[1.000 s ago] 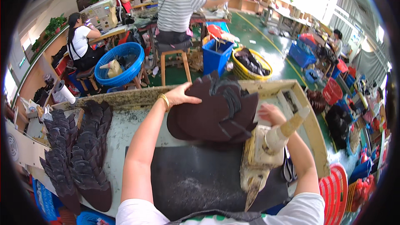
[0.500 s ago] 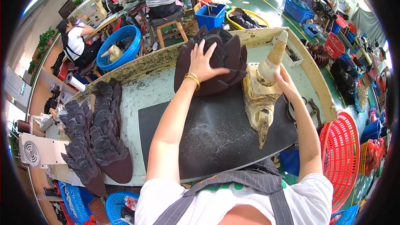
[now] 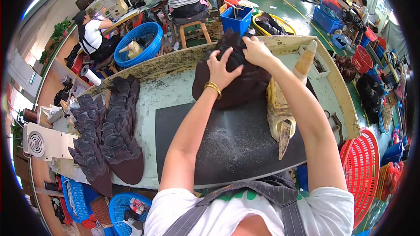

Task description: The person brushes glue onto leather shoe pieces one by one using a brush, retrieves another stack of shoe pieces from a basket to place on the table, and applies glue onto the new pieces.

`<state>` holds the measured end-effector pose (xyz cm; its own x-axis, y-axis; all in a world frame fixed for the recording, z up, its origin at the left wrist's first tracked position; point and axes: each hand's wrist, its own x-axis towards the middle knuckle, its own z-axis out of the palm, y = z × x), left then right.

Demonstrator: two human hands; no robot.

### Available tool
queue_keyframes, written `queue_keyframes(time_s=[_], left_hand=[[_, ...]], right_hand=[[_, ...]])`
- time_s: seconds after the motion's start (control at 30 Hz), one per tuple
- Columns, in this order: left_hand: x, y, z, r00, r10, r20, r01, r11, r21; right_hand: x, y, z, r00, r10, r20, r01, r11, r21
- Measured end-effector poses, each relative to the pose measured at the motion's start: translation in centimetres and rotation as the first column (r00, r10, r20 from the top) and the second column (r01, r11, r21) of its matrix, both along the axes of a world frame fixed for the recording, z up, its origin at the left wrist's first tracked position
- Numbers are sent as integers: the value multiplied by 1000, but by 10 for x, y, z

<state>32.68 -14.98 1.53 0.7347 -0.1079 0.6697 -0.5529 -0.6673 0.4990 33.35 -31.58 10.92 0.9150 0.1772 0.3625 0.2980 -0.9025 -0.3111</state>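
lays the left grip (image 3: 223, 72), open with fingers spread and bent, over the pile of dark brown pieces (image 3: 246, 84) on the desk (image 3: 168, 91), at the black mat's (image 3: 227, 148) far edge, just beside the cream horn-tipped stand (image 3: 275, 99). bends the right grip (image 3: 257, 52) down onto the pile's far part; cannot tell whether pinching or only touching. keeps two overlapping rows (image 3: 124, 126) at left.

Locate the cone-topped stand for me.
In the head view, the cone-topped stand is right of centre on the worktable, just right of the dark stack and partly hidden by the right forearm.
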Motion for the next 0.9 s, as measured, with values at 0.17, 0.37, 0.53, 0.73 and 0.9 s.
queue_keyframes(time_s=[0.17, 0.37, 0.53, 0.73, 0.9], left_hand=[[-18, 18, -23, 997, -8, -70, 2, 996, -86], [-28, 52, -21, 995, -37, 95, 59, 968, -243], [-27, 75, -14, 988, -111, -104, 22, 780, -626], [-18, 105, 38, 817, -308, -488, 130, 922, -364], [-49, 72, 2, 947, -219, -234, 174, 965, -198]], right_hand=[[-40, 32, -21, 972, 45, -232, -105, 961, -254], [-89, 31, -1, 997, 1, -80, -26, 949, -316], [-51, 41, 8, 882, 362, 301, -304, 927, -221], [-24, 69, -16, 984, 175, 20, -156, 921, -357], [-51, 71, -10, 956, 167, -240, -126, 976, 177]])
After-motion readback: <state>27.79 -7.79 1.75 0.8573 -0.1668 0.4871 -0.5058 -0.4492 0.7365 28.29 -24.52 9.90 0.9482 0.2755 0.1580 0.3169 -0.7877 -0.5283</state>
